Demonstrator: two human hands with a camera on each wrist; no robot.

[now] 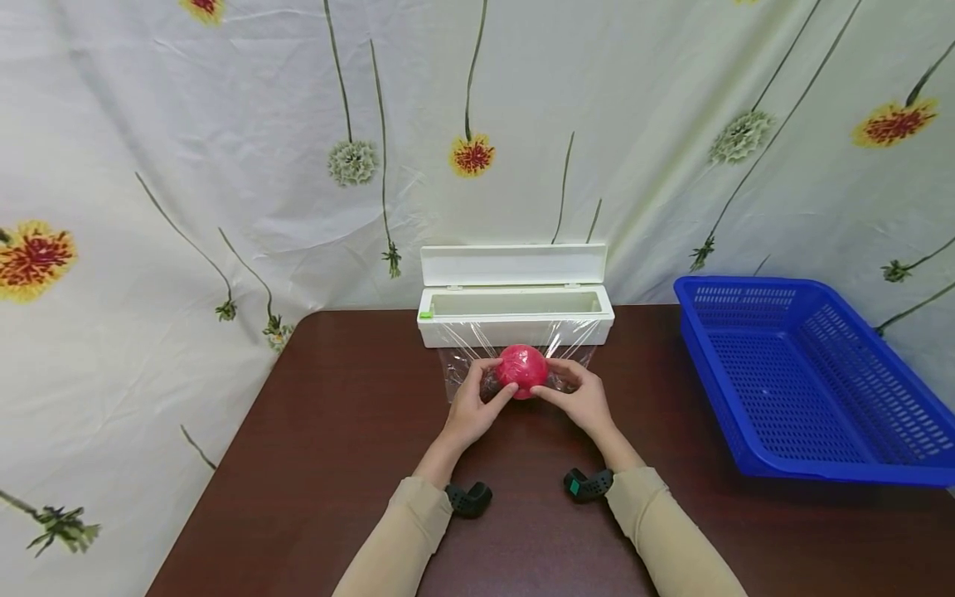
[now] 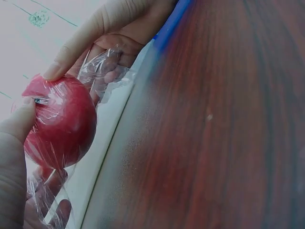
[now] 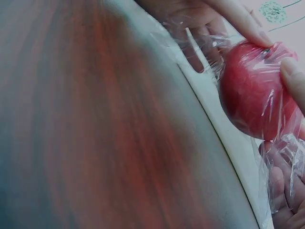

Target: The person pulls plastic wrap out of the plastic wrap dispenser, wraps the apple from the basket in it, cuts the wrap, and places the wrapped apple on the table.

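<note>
Left grip (image 1: 472, 409) and right grip (image 1: 585, 404) pinching a round red object (image 1: 522, 366) from either side, clear film (image 1: 458, 373) over it, near side of an open white box (image 1: 515, 317), far on the counter (image 1: 351, 414).

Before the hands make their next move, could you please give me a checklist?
1. Grip on the red round item: ok, left hand and right hand hold it from opposite sides.
2. Film over its visible surface: ok, shiny creases show.
3. Film around its far side: cannot tell, hidden.
4. Film free of the box: not ok, it appears to reach the box's front.
5. Lid closed: not ok, it stands open.
6. Basket apart from the hands: ok, off to the right.
</note>
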